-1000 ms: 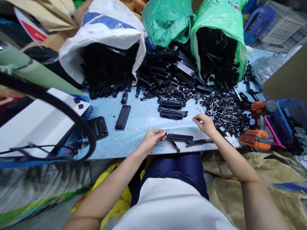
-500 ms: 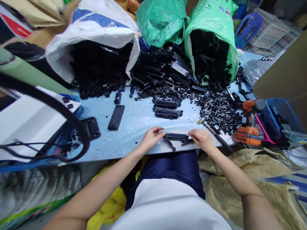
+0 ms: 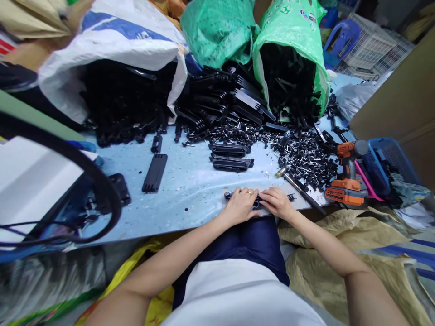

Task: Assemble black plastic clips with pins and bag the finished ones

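Observation:
At the table's front edge, a long black plastic part (image 3: 228, 195) lies on a small pale board, with its ends showing on either side of my hands. My left hand (image 3: 240, 206) is closed over the part's left half, fingers bent, a ring on one finger. Close beside it, my right hand (image 3: 277, 202) grips the part near its middle, fingertips together. My fingers hide most of the part. To the right lies a hammer (image 3: 301, 188) with a dark handle. Two finished-looking black plastic assemblies (image 3: 231, 163) lie side by side behind my hands.
A flat black plate (image 3: 154, 173) lies to the left. Behind are piles of black parts, a heap of metal pins (image 3: 306, 158), a white sack (image 3: 112, 40) and a green bag (image 3: 288, 34). An orange cordless drill (image 3: 348, 174) and blue basket (image 3: 390, 158) stand right.
My hands have come together over the black part from its two ends. The left hand moved right and now covers it. The view has shifted slightly.

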Tool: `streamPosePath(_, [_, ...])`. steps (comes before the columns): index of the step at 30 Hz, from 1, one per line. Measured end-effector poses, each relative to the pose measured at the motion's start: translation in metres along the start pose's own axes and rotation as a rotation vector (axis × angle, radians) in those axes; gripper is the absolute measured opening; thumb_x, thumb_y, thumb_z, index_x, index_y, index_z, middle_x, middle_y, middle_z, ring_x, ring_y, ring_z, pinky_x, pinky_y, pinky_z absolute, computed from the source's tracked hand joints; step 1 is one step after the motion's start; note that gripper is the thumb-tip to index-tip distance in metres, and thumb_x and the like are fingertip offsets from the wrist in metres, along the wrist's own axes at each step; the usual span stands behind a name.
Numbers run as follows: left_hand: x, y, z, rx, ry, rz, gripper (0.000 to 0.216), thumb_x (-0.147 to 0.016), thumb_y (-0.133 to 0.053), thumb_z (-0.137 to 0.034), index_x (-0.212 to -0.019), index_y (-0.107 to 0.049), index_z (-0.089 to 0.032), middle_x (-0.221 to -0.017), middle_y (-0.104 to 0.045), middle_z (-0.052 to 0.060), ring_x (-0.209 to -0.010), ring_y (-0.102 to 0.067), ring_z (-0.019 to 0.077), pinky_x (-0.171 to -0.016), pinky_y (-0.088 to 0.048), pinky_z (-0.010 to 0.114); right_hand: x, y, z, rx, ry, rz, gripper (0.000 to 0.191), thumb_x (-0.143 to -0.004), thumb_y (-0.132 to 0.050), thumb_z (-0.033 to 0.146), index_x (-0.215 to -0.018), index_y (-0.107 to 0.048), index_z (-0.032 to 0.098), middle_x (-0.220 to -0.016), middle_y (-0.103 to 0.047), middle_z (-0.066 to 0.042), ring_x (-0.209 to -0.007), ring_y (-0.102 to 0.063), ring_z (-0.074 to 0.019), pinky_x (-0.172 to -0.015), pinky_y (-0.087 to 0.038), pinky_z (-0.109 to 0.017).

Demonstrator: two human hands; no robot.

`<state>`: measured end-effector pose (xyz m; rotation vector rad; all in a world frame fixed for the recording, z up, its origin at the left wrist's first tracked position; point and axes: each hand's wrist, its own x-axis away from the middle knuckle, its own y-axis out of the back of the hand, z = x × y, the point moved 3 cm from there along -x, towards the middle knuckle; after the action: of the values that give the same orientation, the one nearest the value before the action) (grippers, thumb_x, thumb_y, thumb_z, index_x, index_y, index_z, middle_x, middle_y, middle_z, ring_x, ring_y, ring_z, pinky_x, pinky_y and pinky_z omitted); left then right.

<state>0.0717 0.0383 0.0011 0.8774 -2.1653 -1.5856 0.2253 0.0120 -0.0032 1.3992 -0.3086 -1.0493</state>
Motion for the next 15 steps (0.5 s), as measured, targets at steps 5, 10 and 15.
streamPosePath(5, [-0.002,-0.009,-0.002,-0.036,-0.018,0.059,0.048,-0.082,-0.053,-0.038,-0.121,-0.045,-0.012,-0.103,-0.061,0.014,-0.096,-0.055,0.0253,-0.081,-0.038,0.037,0.015,-0.002,-0.006,0.028,0.010,0.199,0.037,-0.091,-0.042,0.038,-0.118,-0.054,0.016,-0.094,-0.063,-0.011,-0.085,-0.057,-0.0169,-0.070,-0.045,-0.030])
streamPosePath(10, [0.012,-0.005,0.006,-0.177,-0.079,0.017,0.041,-0.087,-0.044,-0.032,-0.123,-0.045,-0.010,-0.112,-0.058,0.016,-0.098,-0.055,0.0251,-0.078,-0.040,0.035,0.014,0.004,-0.020,0.271,-0.079,0.314,0.053,-0.086,-0.037,0.058,-0.086,-0.063,0.011,-0.074,-0.059,-0.010,-0.069,-0.054,-0.0176,-0.059,-0.038,-0.027])
streamPosePath(15, [0.024,0.018,0.023,-0.070,-0.131,-0.154,0.044,-0.092,-0.029,-0.040,-0.073,-0.059,-0.015,-0.060,-0.058,0.007,-0.061,-0.056,0.0179,-0.056,-0.039,0.028,0.000,0.024,-0.006,0.168,0.028,0.279,0.065,-0.084,-0.024,0.066,-0.056,-0.053,0.016,-0.051,-0.046,-0.002,-0.049,-0.043,-0.0121,-0.048,-0.027,-0.025])
